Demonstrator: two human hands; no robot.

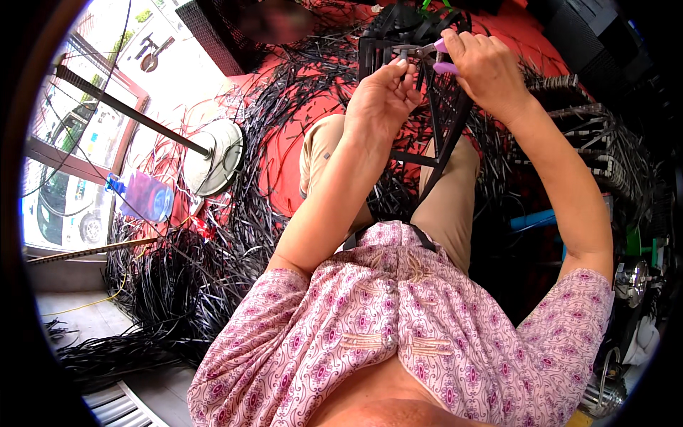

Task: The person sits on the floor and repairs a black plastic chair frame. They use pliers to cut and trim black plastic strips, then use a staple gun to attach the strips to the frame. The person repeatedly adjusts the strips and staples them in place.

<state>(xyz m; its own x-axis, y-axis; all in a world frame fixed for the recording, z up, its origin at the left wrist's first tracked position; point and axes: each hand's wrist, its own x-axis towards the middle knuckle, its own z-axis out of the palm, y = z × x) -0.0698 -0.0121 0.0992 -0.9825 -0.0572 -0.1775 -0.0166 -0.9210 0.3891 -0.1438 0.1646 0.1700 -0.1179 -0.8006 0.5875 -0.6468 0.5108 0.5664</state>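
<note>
My right hand (492, 77) grips a pair of scissors with purple handles (446, 68), whose blades point left. Just left of the blades, my left hand (384, 98) is closed in a pinch on a short dark strip (403, 55) that stands up from the fingertips. Both hands are at the top of a black frame (435, 114) with woven mesh sides, which leans between my knees. The blades reach close to the strip; whether they touch it I cannot tell. Loose black strips (416, 25) lie over the frame's far end.
Tangled black strips (213, 285) cover much of the red floor (284, 153) around my legs. A round-based metal stand (217, 156) and a clear plastic container (149, 196) stand at left. A dark woven box (213, 35) sits farther off; woven pieces (590, 135) are stacked at right.
</note>
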